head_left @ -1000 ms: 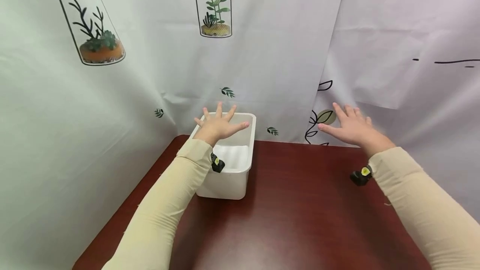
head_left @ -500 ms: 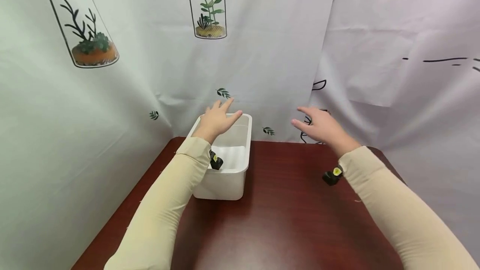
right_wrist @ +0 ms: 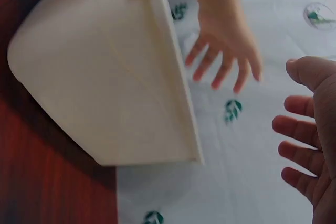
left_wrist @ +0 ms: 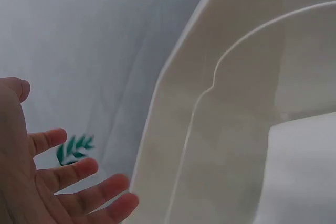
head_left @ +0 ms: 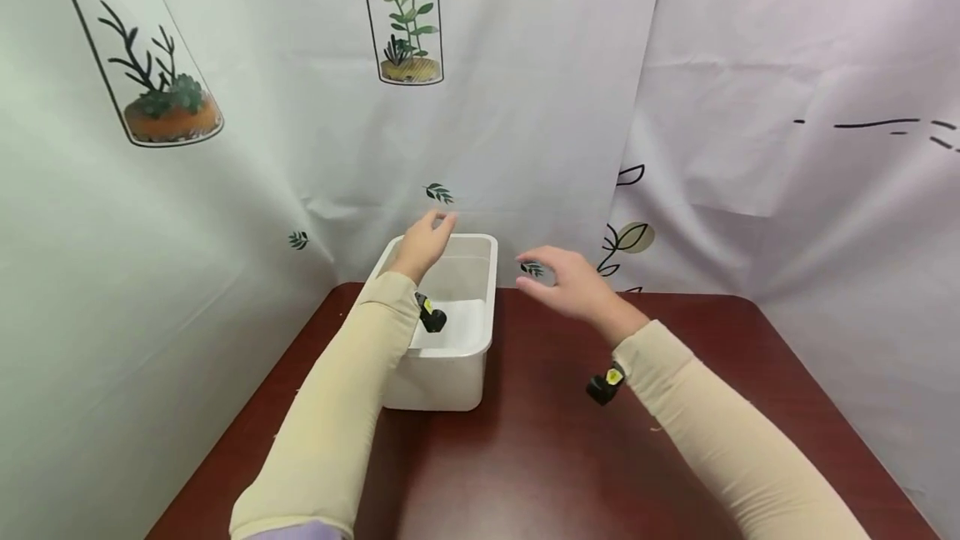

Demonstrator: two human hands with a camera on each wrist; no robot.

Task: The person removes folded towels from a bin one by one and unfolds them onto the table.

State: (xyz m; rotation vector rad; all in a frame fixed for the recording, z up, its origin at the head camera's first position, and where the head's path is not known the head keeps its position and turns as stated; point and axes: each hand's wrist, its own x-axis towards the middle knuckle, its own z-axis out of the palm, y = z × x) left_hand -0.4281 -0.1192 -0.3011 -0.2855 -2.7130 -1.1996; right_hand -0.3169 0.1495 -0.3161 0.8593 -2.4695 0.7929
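A white plastic bin (head_left: 438, 377) stands at the back left of the dark red table, with a white sheet-like thing (left_wrist: 304, 169) on its floor. Over the bin's far left part hovers my left hand (head_left: 422, 247), fingers relaxed and slightly bent, holding nothing. To the right of the bin, above the table, my right hand (head_left: 572, 283) faces it with thumb and fingers apart and nothing between them. In the right wrist view the right hand's fingers (right_wrist: 296, 124) are spread, beyond the bin's side. The left wrist view shows the left hand's fingers (left_wrist: 79, 171) loosely spread near the rim.
The dark red table (head_left: 540, 465) reaches back to a white cloth backdrop (head_left: 540, 123) printed with plants in jars and leaves. The cloth also runs along the left and right sides. A small black camera (head_left: 603, 386) sits on each wrist.
My right hand has moved left toward the bin. My left hand has turned, and its spread fingers have drawn together and bent. The head view has shifted slightly; the bin stays in place.
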